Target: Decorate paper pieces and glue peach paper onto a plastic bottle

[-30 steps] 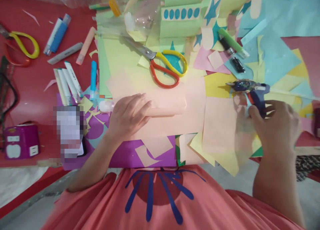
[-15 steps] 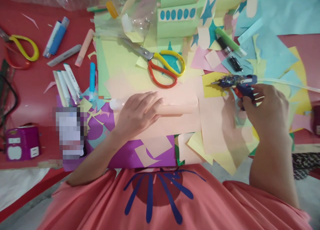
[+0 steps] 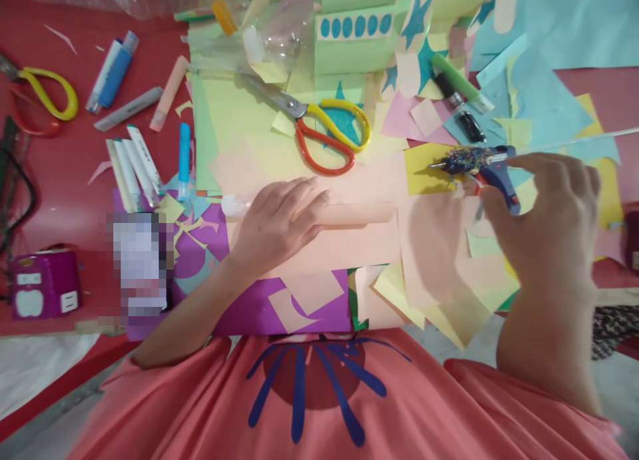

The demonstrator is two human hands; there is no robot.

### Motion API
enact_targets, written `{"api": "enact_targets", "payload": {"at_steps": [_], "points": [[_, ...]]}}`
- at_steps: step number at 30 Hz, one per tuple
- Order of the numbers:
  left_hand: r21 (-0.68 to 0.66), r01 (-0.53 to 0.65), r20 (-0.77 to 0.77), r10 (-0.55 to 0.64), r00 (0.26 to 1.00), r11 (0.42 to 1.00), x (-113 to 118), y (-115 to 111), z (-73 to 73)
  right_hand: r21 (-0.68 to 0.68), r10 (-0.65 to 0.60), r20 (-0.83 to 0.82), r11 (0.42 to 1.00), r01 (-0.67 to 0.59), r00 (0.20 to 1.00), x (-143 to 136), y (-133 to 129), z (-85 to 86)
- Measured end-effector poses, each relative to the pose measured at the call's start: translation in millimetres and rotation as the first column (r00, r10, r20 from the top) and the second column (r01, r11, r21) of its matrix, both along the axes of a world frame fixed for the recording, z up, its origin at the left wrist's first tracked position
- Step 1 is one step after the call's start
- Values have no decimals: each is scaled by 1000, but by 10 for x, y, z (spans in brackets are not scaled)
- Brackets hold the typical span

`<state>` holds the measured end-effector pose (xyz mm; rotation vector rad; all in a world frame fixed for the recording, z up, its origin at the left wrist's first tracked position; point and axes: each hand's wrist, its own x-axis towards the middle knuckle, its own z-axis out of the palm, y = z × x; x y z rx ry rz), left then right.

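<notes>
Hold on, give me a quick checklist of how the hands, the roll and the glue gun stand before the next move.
1. Left hand on the peach paper roll: ok, it rests across it; how firmly, cannot tell.
2. Right hand gripping the glue gun: not ok, it is spread open beside the handle.
3. Nozzle clear of the roll: ok, it is apart from it, over yellow paper.
4. Nearer scissors clear of the roll: ok, they lie beyond it, apart.
5. Glue gun hot: cannot tell.
</notes>
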<state>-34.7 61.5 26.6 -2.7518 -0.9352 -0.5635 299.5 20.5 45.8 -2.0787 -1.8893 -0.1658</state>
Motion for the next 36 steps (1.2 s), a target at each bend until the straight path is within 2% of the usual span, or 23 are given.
{"api": "enact_targets", "payload": {"at_steps": [2, 4, 5, 7, 10, 13, 17, 20, 24, 27, 31, 34, 36], "points": [[7, -35, -23, 35, 999, 999, 17, -4, -16, 84, 271, -62, 960, -266, 961, -332, -34, 29], [7, -57, -21, 57, 998, 998, 25, -11, -44, 80, 502, -80, 865, -496, 861, -661, -35, -30], [1, -60, -8, 60, 998, 998, 25, -17, -58, 97, 584, -84, 811, -577, 807, -802, -24, -89], [-21, -55, 35, 55, 998, 998, 18, -29, -82, 120, 661, -55, 748, -652, 748, -1009, 15, -238], [3, -56, 86, 55, 995, 998, 3, -44, -91, 203, 643, 43, 744, -636, 765, -1132, 72, -431], [109, -20, 98, 9, 995, 994, -9, -34, -66, 217, 639, 32, 746, -629, 769, -1109, 95, -505], [188, 53, 107, -74, 992, 981, -53, 34, -8, 240, 652, -28, 740, -629, 757, -1011, 115, -482], [204, 53, 119, -79, 990, 978, -107, 93, 28, 242, 610, -35, 774, -585, 792, -942, 156, -453], [214, 28, 133, -58, 989, 976, -165, 144, 22, 179, 563, -59, 818, -546, 824, -884, 210, -418], [182, 11, 172, -42, 984, 983, -207, 162, -29, 167, 556, -44, 823, -543, 830, -859, 234, -372], [53, 2, 238, -14, 971, 999, -283, 162, -106, 147, 528, -33, 842, -519, 848, -822, 246, -283], [-55, -58, 195, 67, 978, 997, -331, 149, -124, 118, 497, -69, 865, -488, 865, -796, 248, -259], [-68, -75, 170, 85, 982, 995, -346, 147, -123, 143, 495, -93, 866, -480, 864, -787, 246, -285]]}}
